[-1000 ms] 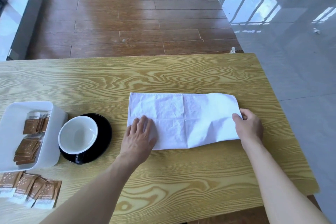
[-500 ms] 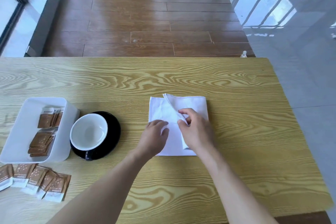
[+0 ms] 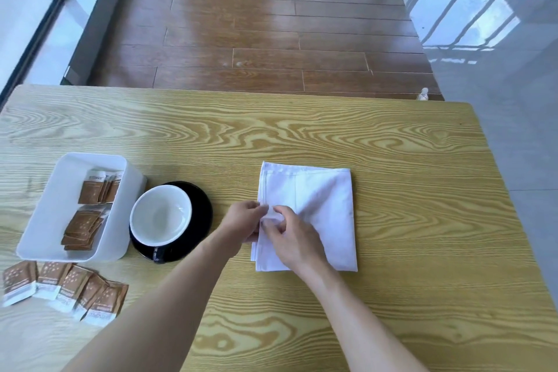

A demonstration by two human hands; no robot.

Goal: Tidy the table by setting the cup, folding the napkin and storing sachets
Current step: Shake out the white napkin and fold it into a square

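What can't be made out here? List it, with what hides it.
Head view only:
- Napkin left edge, under both hands: left hand, right hand; their grip is unclear.
- Print on the loose sachets: too small.
- Lower sachets in the white bin: covered by upper ones.
- Cup handle: not visible.

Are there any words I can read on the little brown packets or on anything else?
Loose sachets on the table: print on the white ends, too blurred to read.
Sachets in the white tray: print too small to read.
Cup, saucer, napkin: no text visible.
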